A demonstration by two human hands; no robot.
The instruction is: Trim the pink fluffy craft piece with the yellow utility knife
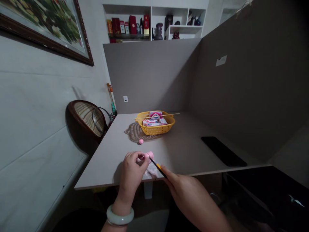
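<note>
The pink lump (149,155) is pinched in the left hand (131,170), and the right hand (190,196) holds a black stick (156,165) in a narrow grip, its tip touching the lump. Tissue (151,171) lies beneath them at the table's (183,151) near edge, well in front of the yellow basket (169,120). A small pink ball (141,141) lies just before the basket; open tabletop runs right to a black slab (223,150).

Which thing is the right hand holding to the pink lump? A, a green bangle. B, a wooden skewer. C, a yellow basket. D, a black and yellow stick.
D. The right hand grips a black and yellow stick whose tip meets the pink lump in the left hand.
</note>
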